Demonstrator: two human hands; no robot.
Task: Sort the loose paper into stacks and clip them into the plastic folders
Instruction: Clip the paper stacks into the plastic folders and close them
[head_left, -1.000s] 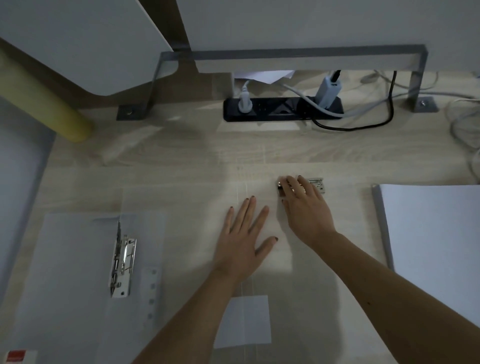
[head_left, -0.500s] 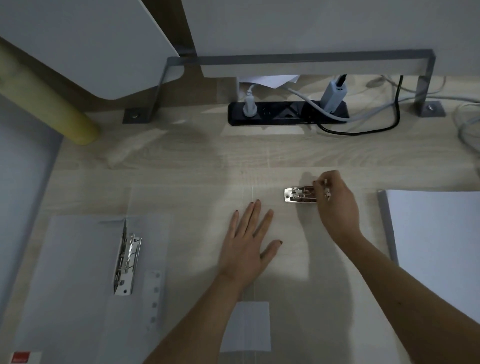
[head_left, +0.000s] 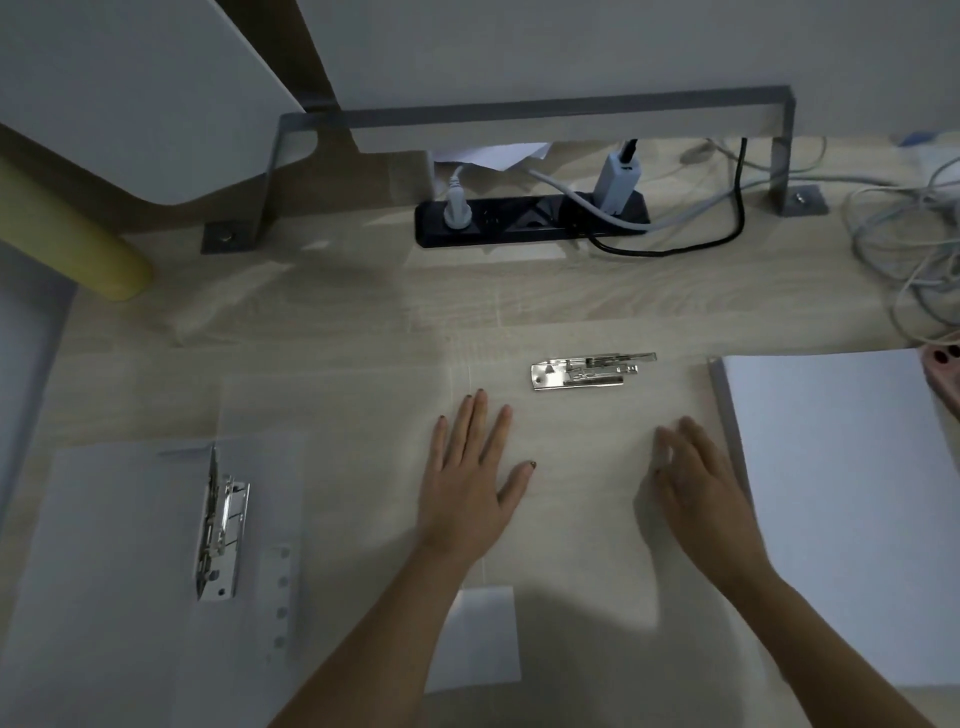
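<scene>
On the desk (head_left: 337, 332), in the middle, a clear folder (head_left: 582, 457) lies open and flat. Its metal clip (head_left: 592, 371) sits at the far edge, lying lengthwise across the view, with no hand on it. The left hand (head_left: 467, 478) rests palm down on the folder just left of the clip and nearer the person, fingers straight and spread, thumb out to the right, holding nothing. The right hand (head_left: 696, 483) is a little blurred. Its fingers are loose and nearly straight and grasp nothing, but I cannot tell whether the palm touches the folder. It lies just beside the left edge of the paper stack (head_left: 841, 519), a thick white pile on the right side of the desk, apart from both folders.

To the left lies a second folder (head_left: 114, 545), pale and open, with its own clip (head_left: 221, 525) standing up from it lengthwise and a punched strip (head_left: 280, 597) just beside the clip. A white slip (head_left: 478, 639) shows between the forearms, near the bottom.

At the back is a black power strip (head_left: 530, 223) with plugs in it. Cables (head_left: 904, 244) tangle at the far right, and a yellow tube (head_left: 67, 228) slants at the left.
</scene>
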